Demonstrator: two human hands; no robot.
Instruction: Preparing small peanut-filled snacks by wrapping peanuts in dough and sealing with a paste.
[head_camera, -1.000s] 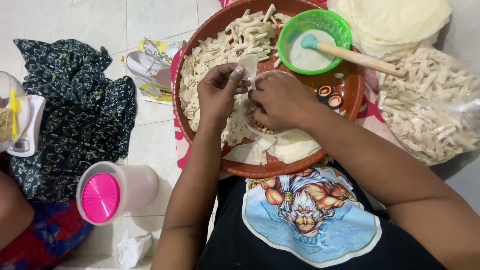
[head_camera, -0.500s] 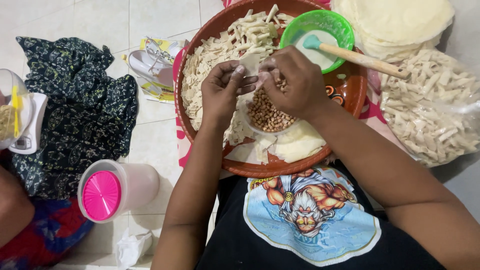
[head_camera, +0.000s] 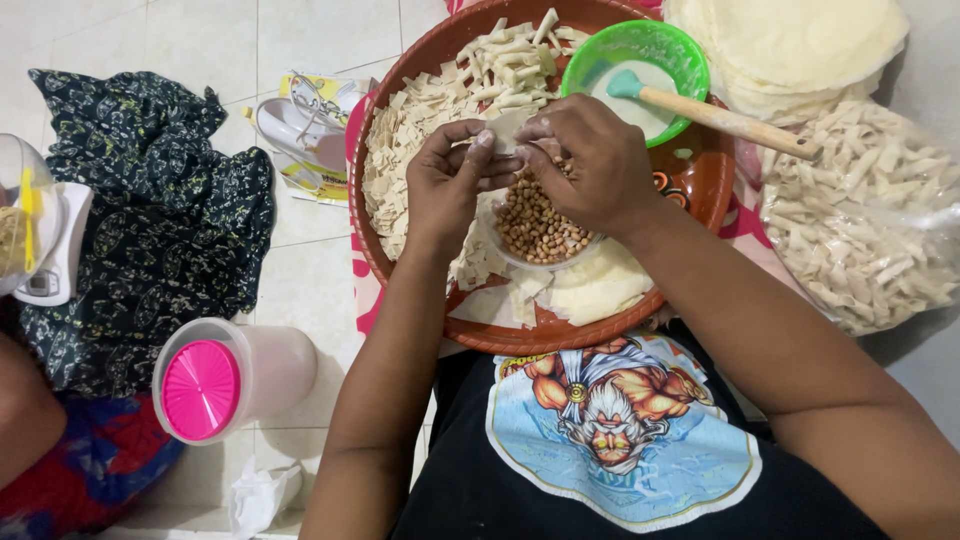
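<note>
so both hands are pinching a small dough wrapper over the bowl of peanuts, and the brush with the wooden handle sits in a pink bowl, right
Not quite: the bowl holding the brush is green, not pink, as the head view shows. The rest stands: the left hand and the right hand pinch a small dough wrapper above the bowl of peanuts. The only pink thing nearby is a container lid on the floor.
</note>
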